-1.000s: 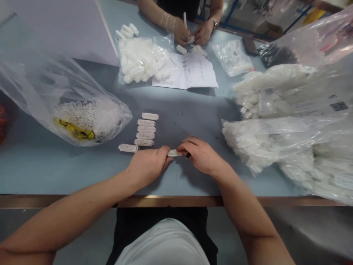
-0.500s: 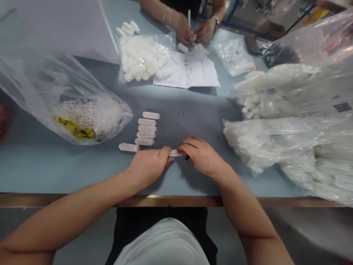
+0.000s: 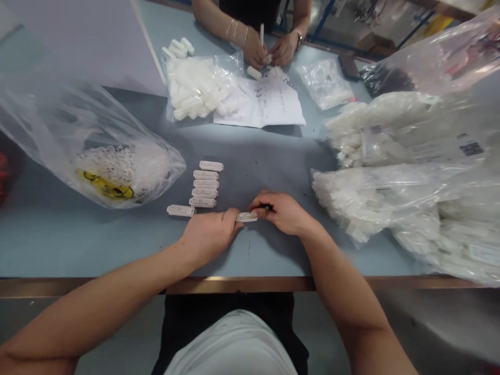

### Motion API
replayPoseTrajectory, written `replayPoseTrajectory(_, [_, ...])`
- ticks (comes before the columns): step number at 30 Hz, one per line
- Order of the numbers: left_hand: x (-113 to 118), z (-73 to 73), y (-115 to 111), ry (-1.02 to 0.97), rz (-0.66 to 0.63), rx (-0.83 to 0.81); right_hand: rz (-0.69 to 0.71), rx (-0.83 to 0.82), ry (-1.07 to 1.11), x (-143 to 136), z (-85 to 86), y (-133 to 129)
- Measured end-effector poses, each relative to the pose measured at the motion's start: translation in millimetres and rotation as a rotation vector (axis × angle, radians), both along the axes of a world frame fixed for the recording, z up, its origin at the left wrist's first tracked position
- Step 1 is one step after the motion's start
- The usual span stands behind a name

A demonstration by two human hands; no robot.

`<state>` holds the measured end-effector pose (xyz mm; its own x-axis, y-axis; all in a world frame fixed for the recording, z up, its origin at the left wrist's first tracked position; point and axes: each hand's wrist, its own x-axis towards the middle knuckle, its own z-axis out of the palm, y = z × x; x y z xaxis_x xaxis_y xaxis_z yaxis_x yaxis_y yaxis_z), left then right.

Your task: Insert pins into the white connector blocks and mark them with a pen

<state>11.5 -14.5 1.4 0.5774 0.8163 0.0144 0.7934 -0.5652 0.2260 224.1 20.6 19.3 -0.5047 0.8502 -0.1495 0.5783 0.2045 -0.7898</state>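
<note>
Between the thumb and fingers of my left hand (image 3: pixel 209 230) is the left end of a small white plastic strip with rows of holes (image 3: pixel 246 217). My right hand (image 3: pixel 284 213) is closed at its other end, the thumb touching the strip. A small dark object (image 3: pixel 267 207) shows among the right fingers; its kind is not clear. Up and left of my hands, several similar white strips (image 3: pixel 203 192) lie in a column. One more strip (image 3: pixel 181 210) lies further left, beside my left hand.
A clear bag of small white parts (image 3: pixel 128 161) stands at left. Large bags of white pieces (image 3: pixel 375 198) fill the right side. Across the table, a co-worker's hands (image 3: pixel 255 52) hold a white pen-like stick (image 3: pixel 262 32) above a paper sheet (image 3: pixel 279 104). The table edge (image 3: pixel 242 284) runs in front of me.
My right hand has turned, and the dark object has gone from below its fingers to higher between them. More of the held strip now shows. The view has shifted slightly.
</note>
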Motion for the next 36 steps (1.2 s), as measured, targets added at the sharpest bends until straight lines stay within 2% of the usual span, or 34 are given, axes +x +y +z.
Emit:
replayPoseTrajectory(6, [0, -0.9, 1, 0.004, 0.004, -0.006, -0.068, -0.044, 0.001, 1, 3.8, -1])
replayPoseTrajectory(14, [1, -2.7, 0, 0.024, 0.007, -0.013, -0.034, 0.067, -0.135, -11, 1.1, -3])
replayPoseTrajectory(18, [0, -0.8, 1, 0.007, 0.047, -0.077, -0.025, 0.073, -0.117, -9, 0.5, -2])
replayPoseTrajectory(21, [-3, 6.0, 5, -0.092, 0.128, -0.189, -0.068, 0.050, -0.066, -4, 2.3, -1])
replayPoseTrajectory(24, [-4, 17.6, 9, -0.375, 0.264, -0.458, -0.176, 0.121, -0.029, 0, 6.5, -2])
replayPoseTrajectory(27, [-2, 26.4, 12, -0.951, 0.362, -0.861, -0.278, 0.360, -0.044, -2, 10.1, -8])
replayPoseTrajectory(29, [0, 27.7, 13, -1.324, 0.394, -1.116, -0.293, 0.548, -0.063, -5, 11.2, -14])
replayPoseTrajectory(30, [1, 27.2, 14, -1.445, 0.402, -1.213, -0.278, 0.631, -0.062, -7, 11.3, -18])
replayPoseTrajectory(33, [2, 23.8, 15, -1.620, 0.398, -1.382, -0.175, 0.812, -0.075, -14, 11.2, -27])
replayPoseTrajectory(36, [1, 22.7, 13, -1.699, 0.352, -1.461, -0.072, 0.899, -0.146, -23, 10.9, -33])
